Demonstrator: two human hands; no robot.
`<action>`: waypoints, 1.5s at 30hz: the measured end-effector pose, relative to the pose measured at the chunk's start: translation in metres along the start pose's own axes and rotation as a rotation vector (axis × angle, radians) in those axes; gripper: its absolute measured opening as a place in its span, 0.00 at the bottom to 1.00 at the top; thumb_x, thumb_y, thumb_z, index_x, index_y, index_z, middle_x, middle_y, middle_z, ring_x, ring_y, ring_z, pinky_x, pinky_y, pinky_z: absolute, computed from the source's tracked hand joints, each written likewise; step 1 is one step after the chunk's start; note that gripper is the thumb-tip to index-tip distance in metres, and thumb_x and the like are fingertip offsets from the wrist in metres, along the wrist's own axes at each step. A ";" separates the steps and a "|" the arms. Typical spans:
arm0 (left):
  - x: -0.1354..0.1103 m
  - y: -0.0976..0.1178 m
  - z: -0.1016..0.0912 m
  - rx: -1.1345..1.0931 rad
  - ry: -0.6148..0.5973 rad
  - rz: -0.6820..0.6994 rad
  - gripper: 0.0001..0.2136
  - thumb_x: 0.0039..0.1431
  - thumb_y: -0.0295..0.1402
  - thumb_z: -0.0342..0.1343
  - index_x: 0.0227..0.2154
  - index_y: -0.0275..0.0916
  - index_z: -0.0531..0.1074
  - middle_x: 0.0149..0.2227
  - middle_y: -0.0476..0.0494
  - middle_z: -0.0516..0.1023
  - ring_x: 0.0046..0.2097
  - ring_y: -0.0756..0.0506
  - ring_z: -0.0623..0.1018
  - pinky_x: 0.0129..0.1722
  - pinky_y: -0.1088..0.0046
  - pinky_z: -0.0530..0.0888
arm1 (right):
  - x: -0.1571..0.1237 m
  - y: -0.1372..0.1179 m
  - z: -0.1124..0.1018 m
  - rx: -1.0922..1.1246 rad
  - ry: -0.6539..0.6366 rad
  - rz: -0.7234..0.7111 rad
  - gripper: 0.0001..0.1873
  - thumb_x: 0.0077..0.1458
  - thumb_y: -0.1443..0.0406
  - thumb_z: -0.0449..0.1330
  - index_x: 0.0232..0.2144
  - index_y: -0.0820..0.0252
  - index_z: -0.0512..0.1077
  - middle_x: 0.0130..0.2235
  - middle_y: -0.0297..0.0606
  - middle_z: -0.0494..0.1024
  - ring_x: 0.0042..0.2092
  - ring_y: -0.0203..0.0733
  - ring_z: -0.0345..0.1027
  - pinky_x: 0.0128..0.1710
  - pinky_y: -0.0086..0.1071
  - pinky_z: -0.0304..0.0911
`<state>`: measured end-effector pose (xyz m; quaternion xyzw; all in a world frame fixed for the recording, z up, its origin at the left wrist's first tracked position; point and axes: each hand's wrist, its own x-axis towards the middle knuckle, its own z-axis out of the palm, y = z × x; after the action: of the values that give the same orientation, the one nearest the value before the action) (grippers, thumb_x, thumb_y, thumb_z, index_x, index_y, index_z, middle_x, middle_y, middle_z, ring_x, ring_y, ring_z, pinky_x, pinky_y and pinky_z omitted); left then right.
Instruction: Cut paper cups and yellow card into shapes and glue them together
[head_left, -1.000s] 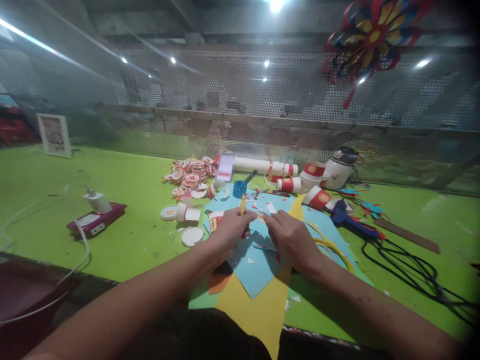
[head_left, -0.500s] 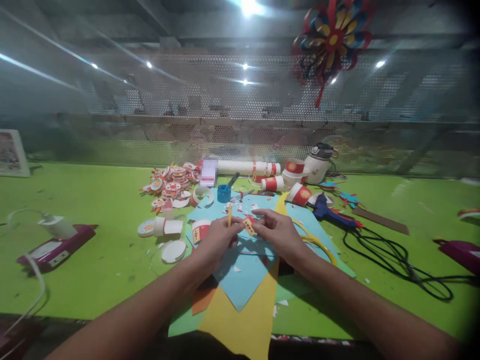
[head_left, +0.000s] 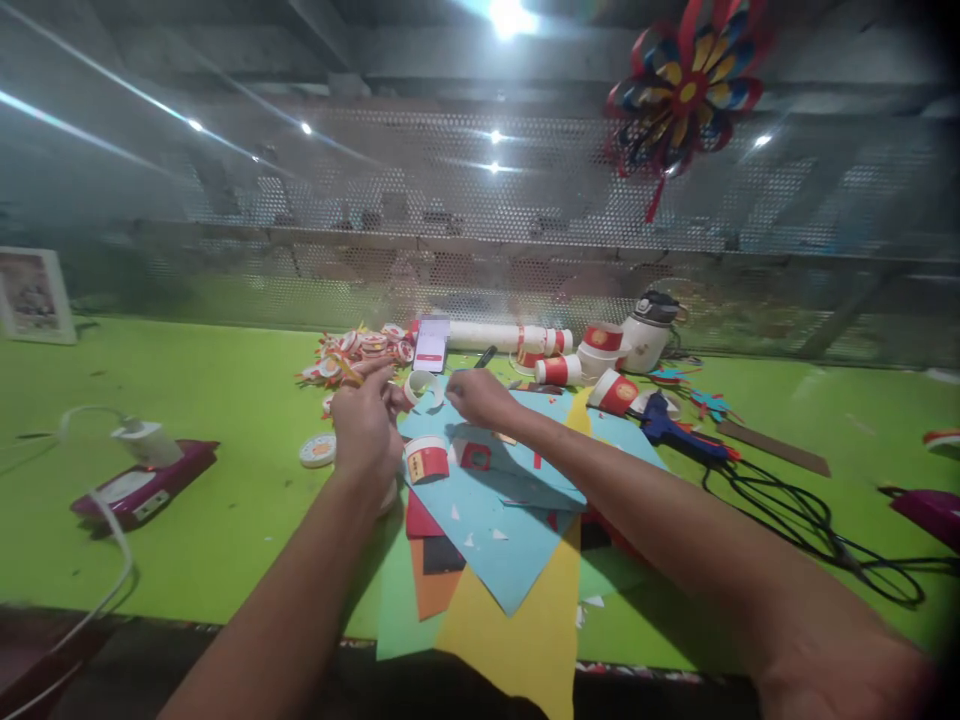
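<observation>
Yellow stick (head_left: 349, 371) in your left grip (head_left: 367, 425), slanting away from the right

Your left grip is closed on the stick; its long axis runs out up-left, so the visible end sits on the far side from your right grip (head_left: 482, 399). White paper ring (head_left: 414, 389) lies between your grips, just right of the left one and nearer to it; can't tell if touching. Right fingers bunched over the blue sheet (head_left: 510, 560); can't tell what's in them. Cut cup piece (head_left: 427, 460) lies nearer you, right of your left grip.
</observation>
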<state>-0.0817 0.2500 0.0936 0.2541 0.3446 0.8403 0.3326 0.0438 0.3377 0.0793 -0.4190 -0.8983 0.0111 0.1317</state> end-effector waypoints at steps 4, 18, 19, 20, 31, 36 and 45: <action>0.007 -0.007 -0.006 0.044 0.031 0.015 0.07 0.38 0.27 0.56 0.26 0.35 0.68 0.16 0.59 0.58 0.17 0.58 0.58 0.18 0.82 0.58 | 0.023 -0.019 0.025 -0.055 -0.103 -0.064 0.15 0.60 0.63 0.57 0.48 0.62 0.67 0.48 0.42 0.72 0.44 0.43 0.70 0.42 0.42 0.68; 0.001 -0.001 -0.005 0.665 -0.338 0.062 0.04 0.38 0.31 0.60 0.20 0.36 0.73 0.18 0.52 0.68 0.24 0.50 0.65 0.25 0.75 0.57 | -0.019 -0.010 -0.073 0.213 -0.258 -0.398 0.08 0.58 0.68 0.57 0.30 0.66 0.75 0.24 0.31 0.73 0.27 0.32 0.68 0.29 0.26 0.63; -0.004 0.002 -0.003 0.682 -0.395 0.053 0.04 0.39 0.31 0.60 0.19 0.36 0.73 0.18 0.52 0.68 0.24 0.50 0.65 0.25 0.75 0.57 | -0.024 -0.008 -0.081 0.259 -0.271 -0.397 0.09 0.57 0.67 0.57 0.30 0.66 0.75 0.22 0.30 0.72 0.24 0.30 0.66 0.26 0.25 0.61; -0.010 0.005 -0.001 0.693 -0.452 0.039 0.05 0.41 0.33 0.60 0.19 0.36 0.73 0.18 0.52 0.69 0.24 0.51 0.64 0.25 0.75 0.57 | -0.029 -0.006 -0.088 0.303 -0.272 -0.387 0.09 0.57 0.67 0.57 0.30 0.66 0.75 0.21 0.29 0.71 0.23 0.29 0.64 0.24 0.24 0.59; -0.037 -0.002 0.005 0.521 -0.822 -0.356 0.12 0.47 0.39 0.62 0.22 0.35 0.70 0.22 0.50 0.71 0.21 0.55 0.56 0.22 0.76 0.50 | -0.063 0.013 -0.096 0.476 -0.190 -0.222 0.06 0.52 0.67 0.60 0.30 0.67 0.75 0.23 0.31 0.73 0.24 0.30 0.65 0.23 0.23 0.60; -0.037 -0.008 0.000 0.409 -0.763 -0.452 0.11 0.43 0.37 0.64 0.23 0.35 0.71 0.21 0.53 0.66 0.21 0.56 0.55 0.22 0.76 0.49 | -0.108 0.041 -0.093 0.306 0.070 -0.056 0.18 0.62 0.62 0.47 0.38 0.69 0.73 0.32 0.42 0.74 0.31 0.37 0.65 0.31 0.30 0.60; -0.045 -0.001 0.006 0.312 -0.649 -0.420 0.11 0.41 0.34 0.66 0.23 0.34 0.72 0.23 0.50 0.70 0.24 0.55 0.60 0.24 0.76 0.54 | -0.234 0.087 -0.049 -0.017 -0.203 0.128 0.30 0.45 0.75 0.53 0.53 0.56 0.66 0.42 0.45 0.72 0.41 0.47 0.66 0.37 0.33 0.58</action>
<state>-0.0478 0.2201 0.0880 0.4773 0.3892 0.5682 0.5457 0.2649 0.2128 0.0621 -0.4736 -0.8784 0.0541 0.0355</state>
